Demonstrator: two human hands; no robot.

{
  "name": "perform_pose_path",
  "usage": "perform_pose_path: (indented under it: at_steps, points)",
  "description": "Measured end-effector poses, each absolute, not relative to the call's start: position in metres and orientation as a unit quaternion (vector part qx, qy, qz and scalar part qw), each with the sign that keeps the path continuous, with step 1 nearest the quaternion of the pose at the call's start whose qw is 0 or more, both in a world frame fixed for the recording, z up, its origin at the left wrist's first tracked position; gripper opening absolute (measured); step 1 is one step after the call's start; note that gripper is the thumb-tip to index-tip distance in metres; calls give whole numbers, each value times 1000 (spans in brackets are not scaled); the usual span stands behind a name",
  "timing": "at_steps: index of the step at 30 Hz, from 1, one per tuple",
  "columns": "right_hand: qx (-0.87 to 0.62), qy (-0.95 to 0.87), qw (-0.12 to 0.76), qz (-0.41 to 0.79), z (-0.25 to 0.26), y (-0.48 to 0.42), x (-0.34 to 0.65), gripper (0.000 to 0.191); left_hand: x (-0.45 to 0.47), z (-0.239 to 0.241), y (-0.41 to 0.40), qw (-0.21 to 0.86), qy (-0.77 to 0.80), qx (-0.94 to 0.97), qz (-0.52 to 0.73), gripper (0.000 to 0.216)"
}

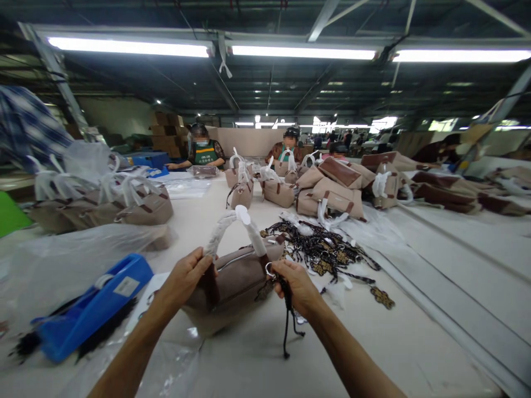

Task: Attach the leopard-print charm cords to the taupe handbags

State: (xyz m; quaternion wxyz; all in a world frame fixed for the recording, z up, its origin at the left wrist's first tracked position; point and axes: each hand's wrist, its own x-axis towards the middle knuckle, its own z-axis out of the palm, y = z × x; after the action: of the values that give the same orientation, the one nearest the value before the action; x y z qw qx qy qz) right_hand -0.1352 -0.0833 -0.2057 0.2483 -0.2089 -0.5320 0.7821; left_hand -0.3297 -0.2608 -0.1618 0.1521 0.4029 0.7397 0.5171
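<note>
The handbag (238, 279) is taupe, the charm's cords (286, 293) black.

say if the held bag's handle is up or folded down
Up: the white-wrapped handle arches above the bag, with table showing through the loop.

Blue tape dispenser (97, 309) at L, ctns (166, 145) in bkgd, tube lts (302, 52) o'head, co-worker (219, 149) in grn apron (204, 156)

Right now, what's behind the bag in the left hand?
Behind the bag, toward the right, lies a heap of black-corded charms; more bags sit farther back. The strip of table directly behind its body is hidden.
</note>
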Motion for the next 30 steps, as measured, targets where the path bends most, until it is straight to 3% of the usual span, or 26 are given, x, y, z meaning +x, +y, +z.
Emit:
perform_pose_path:
  at_steps: [5,8,11,15,19,23,26,30]
  points:
    - [-209,-538,220,787,-220,-89,-140,36,-296,-175,-244,162,719,291,610,34]
    - [-208,-508,220,806,-232,-97,-152,36,-257,-184,-224,180,627,190,734,33]
    - [-219,-486,239,811,-238,-88,-151,36,-233,-178,-213,232,564,196,768,31]
    - [-249,-474,263,803,-235,-59,-114,33,-254,-150,-224,325,588,370,641,39]
    - [-236,-513,223,795,-230,-65,-75,31,-308,-129,-232,147,727,416,525,33]
    - [-202,-572,66,792,-229,-113,-72,28,-332,-128,-219,312,661,537,421,27]
    - [-200,-607,-12,769,-230,-150,-89,20,-330,-138,-206,359,624,531,447,22]
    - [-212,-617,16,757,-234,-172,-112,27,-306,-156,-194,300,646,486,506,25]
